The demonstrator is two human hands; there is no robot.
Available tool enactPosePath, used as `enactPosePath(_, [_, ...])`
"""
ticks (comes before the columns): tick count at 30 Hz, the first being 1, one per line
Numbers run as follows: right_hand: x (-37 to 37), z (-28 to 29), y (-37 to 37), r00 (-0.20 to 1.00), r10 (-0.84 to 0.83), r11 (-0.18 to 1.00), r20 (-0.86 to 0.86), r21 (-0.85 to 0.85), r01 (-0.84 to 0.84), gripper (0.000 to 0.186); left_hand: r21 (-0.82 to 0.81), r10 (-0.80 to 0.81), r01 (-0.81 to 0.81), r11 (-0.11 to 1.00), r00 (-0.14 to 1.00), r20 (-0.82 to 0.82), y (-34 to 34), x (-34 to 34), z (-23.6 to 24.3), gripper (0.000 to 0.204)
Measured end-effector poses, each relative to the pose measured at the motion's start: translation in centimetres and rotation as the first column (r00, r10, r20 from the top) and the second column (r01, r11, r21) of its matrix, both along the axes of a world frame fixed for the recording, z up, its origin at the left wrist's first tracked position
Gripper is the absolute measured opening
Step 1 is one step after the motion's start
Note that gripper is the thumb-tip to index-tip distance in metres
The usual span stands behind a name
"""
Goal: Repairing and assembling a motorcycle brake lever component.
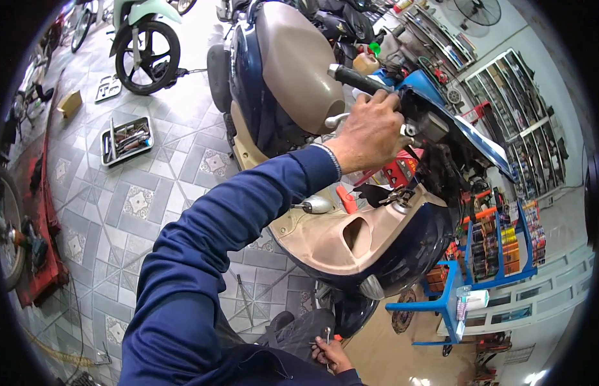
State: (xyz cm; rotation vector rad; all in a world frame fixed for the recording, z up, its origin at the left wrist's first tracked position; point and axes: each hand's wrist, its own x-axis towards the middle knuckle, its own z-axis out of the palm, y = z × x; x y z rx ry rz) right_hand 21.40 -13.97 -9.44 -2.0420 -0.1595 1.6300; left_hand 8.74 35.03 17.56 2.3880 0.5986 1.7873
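A scooter with a dark blue and beige body (312, 238) stands in front of me, its handlebar cover taken apart. My left hand (370, 132) reaches across to its handlebar (360, 80), fingers curled over the bar beside the black grip and silver lever. Bare brackets and wiring (434, 151) show to the right of that hand. Low in the view, close to my body, my right hand (330, 355) is closed on a slim shiny tool that looks like a small wrench (327, 334). The palm side of my left hand is hidden.
On the tiled floor at left lies a tray of tools (127, 141), with an open case (108, 88) behind it. A red lift platform (38, 225) borders the left side. A blue plastic stool (449, 296) and stocked racks (505, 238) stand at right. Another motorbike's wheel (147, 58) is at the back.
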Motion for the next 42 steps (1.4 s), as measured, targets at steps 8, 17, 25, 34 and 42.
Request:
enactPosePath(8, [-0.1,1.0,0.6,1.000,-0.001,0.999,0.016,-0.046,0.002,0.045,-0.006,0.014,-0.014,1.000,1.000,-0.004,0.4,0.7,0.0,0.033])
enactPosePath(17, [0.3,-0.4,-0.1,0.999,-0.013,1.000,-0.050,-0.005,0.013,0.045,0.012,0.060,-0.060,0.998,0.998,0.005,0.4,1.2,0.5,0.033])
enactPosePath(25, [0.2,0.2,0.3,0.999,-0.018,1.000,-0.048,-0.022,0.017,0.044,-0.003,0.036,-0.036,0.999,0.997,0.073,0.4,1.4,0.0,0.033])
enactPosePath(34, [0.1,-0.4,0.5,0.999,-0.031,0.999,-0.034,-0.043,0.030,0.043,0.074,0.043,-0.049,0.996,0.996,0.082,0.8,1.3,-0.1,0.029])
enactPosePath(42, [-0.5,0.7,1.5,0.999,-0.029,0.999,-0.036,-0.033,0.028,0.044,0.070,0.063,-0.076,0.995,0.984,0.167,0.5,1.6,-0.3,0.016])
